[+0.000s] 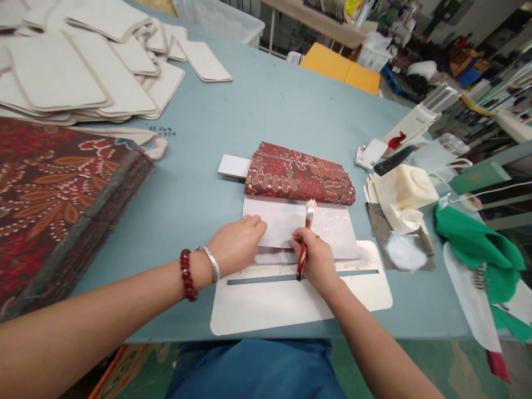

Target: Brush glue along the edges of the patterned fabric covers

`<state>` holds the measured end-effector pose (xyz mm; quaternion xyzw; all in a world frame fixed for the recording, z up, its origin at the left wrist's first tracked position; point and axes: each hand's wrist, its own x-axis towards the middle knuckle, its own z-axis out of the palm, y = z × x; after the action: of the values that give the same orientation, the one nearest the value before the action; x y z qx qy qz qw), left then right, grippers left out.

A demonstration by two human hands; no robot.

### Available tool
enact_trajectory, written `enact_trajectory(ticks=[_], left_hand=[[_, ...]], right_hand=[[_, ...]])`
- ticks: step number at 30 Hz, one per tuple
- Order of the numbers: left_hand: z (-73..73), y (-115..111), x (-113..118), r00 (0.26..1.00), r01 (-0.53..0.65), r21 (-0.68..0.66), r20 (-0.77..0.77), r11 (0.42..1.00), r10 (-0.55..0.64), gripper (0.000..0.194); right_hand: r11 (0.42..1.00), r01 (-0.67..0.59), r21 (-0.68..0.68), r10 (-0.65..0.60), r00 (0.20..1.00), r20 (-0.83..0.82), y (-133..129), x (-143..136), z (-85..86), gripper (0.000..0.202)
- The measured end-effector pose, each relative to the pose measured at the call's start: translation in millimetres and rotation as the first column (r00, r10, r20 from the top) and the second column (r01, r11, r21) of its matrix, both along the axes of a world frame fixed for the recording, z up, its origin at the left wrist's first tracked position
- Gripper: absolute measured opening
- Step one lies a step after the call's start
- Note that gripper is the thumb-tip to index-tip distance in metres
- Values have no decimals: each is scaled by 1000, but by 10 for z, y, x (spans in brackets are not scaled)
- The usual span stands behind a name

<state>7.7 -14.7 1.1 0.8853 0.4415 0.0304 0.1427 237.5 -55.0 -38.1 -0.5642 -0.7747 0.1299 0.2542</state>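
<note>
Surface (199, 188): slotted white board (270, 310) along near edge; patterned fabric (299, 174) farther in; white sheet (278, 219) spanning fabric to board. Left hand (236, 241) palm down, fingers together, bent, on sheet's left edge; pinch can't tell. Right hand (316, 257) curled round brush (303, 257), bristles toward far edge, forearm over near edge.

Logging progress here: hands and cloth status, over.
Right hand grips brush. Left hand on white sheet. Patterned cloth folded, just beyond. Nothing visibly blocking hands.

Even, fairly bright light covers the surface (266, 111) with soft shadows; the far right is dimmer and blurry, edges stretched.
</note>
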Motion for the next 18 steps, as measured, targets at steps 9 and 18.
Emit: enact_trajectory(ticks=[9, 18], left_hand=[[-152, 238, -443, 890, -3, -177, 449, 984, 83, 20], [90, 944, -194, 841, -229, 25, 509, 973, 185, 24]], right_hand=[[998, -62, 15, 62, 998, 2, -84, -69, 47, 29], [898, 415, 144, -439, 861, 255, -165, 1446, 37, 29]])
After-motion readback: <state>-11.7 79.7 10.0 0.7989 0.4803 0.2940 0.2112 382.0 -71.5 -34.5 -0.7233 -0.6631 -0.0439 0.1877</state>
